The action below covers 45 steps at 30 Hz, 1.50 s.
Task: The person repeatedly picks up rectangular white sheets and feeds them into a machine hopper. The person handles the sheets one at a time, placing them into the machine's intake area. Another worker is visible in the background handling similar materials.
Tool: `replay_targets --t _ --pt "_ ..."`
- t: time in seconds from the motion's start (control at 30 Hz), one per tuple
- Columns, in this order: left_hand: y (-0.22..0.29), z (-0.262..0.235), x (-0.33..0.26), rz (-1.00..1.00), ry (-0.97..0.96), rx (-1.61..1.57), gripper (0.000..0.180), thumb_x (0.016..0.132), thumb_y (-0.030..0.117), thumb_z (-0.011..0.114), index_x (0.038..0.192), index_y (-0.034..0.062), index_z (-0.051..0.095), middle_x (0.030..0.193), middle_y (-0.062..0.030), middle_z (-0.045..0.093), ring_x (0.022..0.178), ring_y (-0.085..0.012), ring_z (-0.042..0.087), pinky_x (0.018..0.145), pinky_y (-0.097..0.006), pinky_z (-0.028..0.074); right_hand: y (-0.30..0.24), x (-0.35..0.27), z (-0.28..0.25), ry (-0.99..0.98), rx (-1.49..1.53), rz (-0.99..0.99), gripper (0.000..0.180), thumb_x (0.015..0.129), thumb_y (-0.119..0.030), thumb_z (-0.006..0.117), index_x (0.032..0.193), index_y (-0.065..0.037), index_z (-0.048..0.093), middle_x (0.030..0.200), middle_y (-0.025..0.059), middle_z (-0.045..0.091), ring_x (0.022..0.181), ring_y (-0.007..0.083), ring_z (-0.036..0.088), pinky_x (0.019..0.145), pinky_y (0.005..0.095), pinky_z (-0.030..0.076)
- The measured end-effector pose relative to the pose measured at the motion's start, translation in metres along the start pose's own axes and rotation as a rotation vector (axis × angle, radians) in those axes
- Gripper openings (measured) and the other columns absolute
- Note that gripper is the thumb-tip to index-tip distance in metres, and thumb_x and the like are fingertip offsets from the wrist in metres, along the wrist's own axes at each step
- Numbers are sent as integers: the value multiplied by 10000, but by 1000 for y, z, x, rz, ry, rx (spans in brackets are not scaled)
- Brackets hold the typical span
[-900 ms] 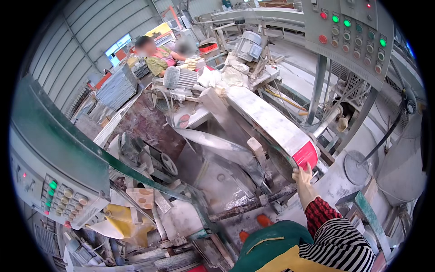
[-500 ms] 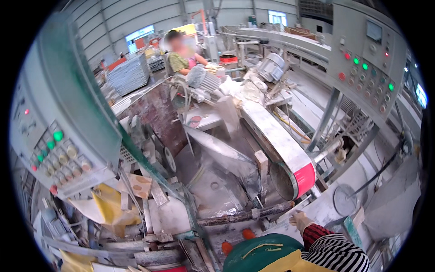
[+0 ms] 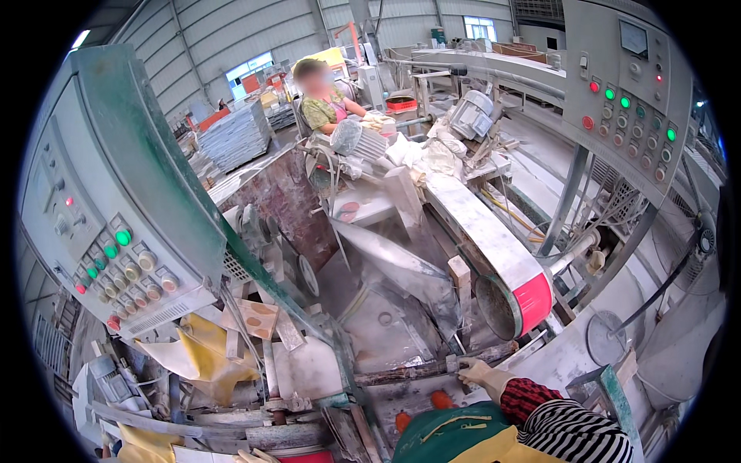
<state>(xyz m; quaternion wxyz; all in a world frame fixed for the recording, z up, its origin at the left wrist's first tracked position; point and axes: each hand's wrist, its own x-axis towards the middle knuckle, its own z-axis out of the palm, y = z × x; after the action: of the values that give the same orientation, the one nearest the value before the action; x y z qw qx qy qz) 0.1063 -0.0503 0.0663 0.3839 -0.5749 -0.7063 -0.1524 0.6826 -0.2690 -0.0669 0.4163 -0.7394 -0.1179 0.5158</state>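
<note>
My right hand (image 3: 485, 376), in a cream glove below a red-checked cuff and a striped sleeve, reaches left to the dirty dark bar (image 3: 409, 373) across the machine's near side. Its fingers look loosely stretched, with nothing visible in them; whether they touch the bar I cannot tell. Only the gloved fingers of my left hand (image 3: 256, 457) show at the bottom edge, apart and beside a red piece (image 3: 309, 457). Beyond the right hand stands a long white belt housing (image 3: 486, 231) with a red rounded end (image 3: 532, 301).
Grey control cabinets with lit buttons stand left (image 3: 116, 208) and right (image 3: 625, 100). A seated co-worker (image 3: 328, 108) is beyond a motor (image 3: 357, 141). Stacked grey slabs (image 3: 235, 137) lie far left. A yellow sheet (image 3: 204, 359) hangs near left. Two orange shoe tips (image 3: 441, 400) show below the bar.
My right hand has moved left toward the bar. Gloved fingers of my left hand have come into view at the bottom edge. The whole view has shifted slightly.
</note>
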Motion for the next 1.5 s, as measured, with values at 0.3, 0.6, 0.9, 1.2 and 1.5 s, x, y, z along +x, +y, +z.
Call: replay_targets --t 0.3,0.6,0.9,1.2,1.5 --pt "14 -36 6 -49 -81 -37 387 908 379 599 1126 68 675 1094 -177 664 1038 -373 599 895 -518 465 73 -4 -66 105 -325 91 664 852 -260 679 1461 -136 447 888 167 706 700 245 699 579 355 559" --pt "22 -26 -3 93 177 -21 264 887 243 713 1015 12 698 984 -131 689 977 -328 654 850 -512 525 86 -17 -67 31 -109 149 638 880 -186 606 1485 -109 417 919 155 729 731 234 723 609 345 591" --pt "34 -49 0 87 157 -10 274 908 260 674 1042 21 682 994 -167 676 971 -367 633 861 -514 508 103 21 -56 56 -304 75 644 849 -183 647 1459 -122 450 924 120 711 672 202 682 585 315 576" --pt "42 -60 -4 52 100 -38 271 916 258 664 1054 25 683 1016 -206 674 981 -384 631 874 -512 508 100 7 -59 95 -245 173 587 868 -220 643 1431 -158 489 904 124 714 673 203 680 565 323 569" --pt "55 -79 -3 23 90 -8 306 929 294 623 1053 25 699 1054 -231 678 1051 -404 613 942 -521 477 93 3 -56 53 -311 153 668 820 -225 606 1466 -141 461 910 129 740 787 216 729 698 350 593"
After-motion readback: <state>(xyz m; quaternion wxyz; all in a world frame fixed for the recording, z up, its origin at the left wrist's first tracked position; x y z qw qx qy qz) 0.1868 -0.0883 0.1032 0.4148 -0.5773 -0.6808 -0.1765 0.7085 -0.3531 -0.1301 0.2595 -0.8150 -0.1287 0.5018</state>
